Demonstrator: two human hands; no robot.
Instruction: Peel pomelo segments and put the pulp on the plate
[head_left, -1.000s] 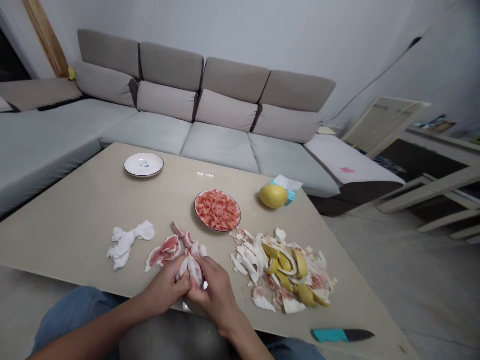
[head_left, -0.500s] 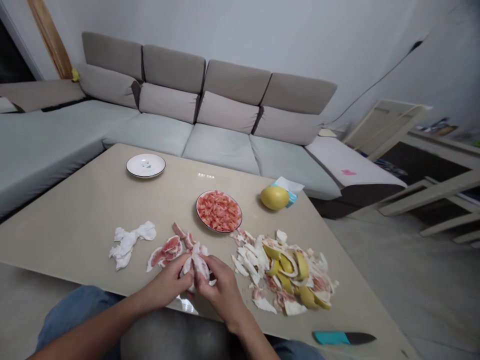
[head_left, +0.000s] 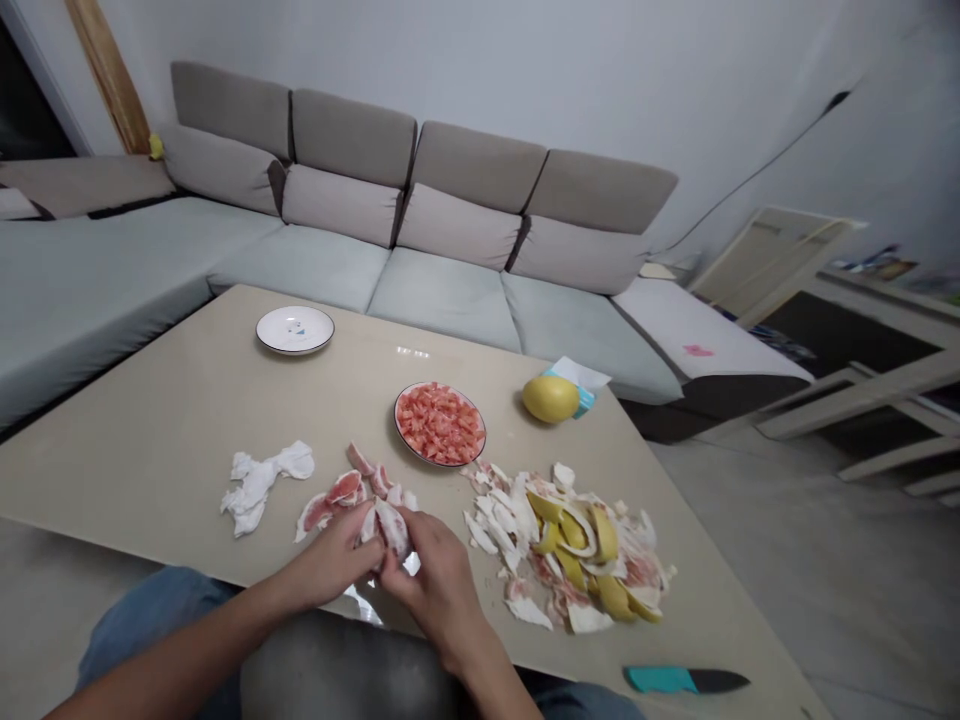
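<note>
Near the table's front edge, a peeled piece of pomelo (head_left: 391,527) with whitish membrane is held between both hands. My left hand (head_left: 346,556) grips its left side, the thumb pressed against it. On the other side my right hand (head_left: 429,568) is closed round it with thumb and fingers. Just beyond the hands lie several pink pomelo segments (head_left: 345,490), partly hidden by my left hand. A plate (head_left: 397,430) heaped with pink pomelo flesh (head_left: 441,422) stands farther back. To the right spreads a pile of yellow rind and white pith (head_left: 570,545).
A crumpled white tissue (head_left: 259,485) lies left of the hands. A white plate (head_left: 295,330) is at the back left. A whole yellow pomelo (head_left: 550,399) rests by a tissue pack (head_left: 586,378). A teal-handled knife (head_left: 686,681) lies at front right. Beyond the table is a sofa (head_left: 442,290).
The two halves of the held pomelo piece have been turned a little, and my right hand has shifted slightly left and down. Things on the table stay in place.
</note>
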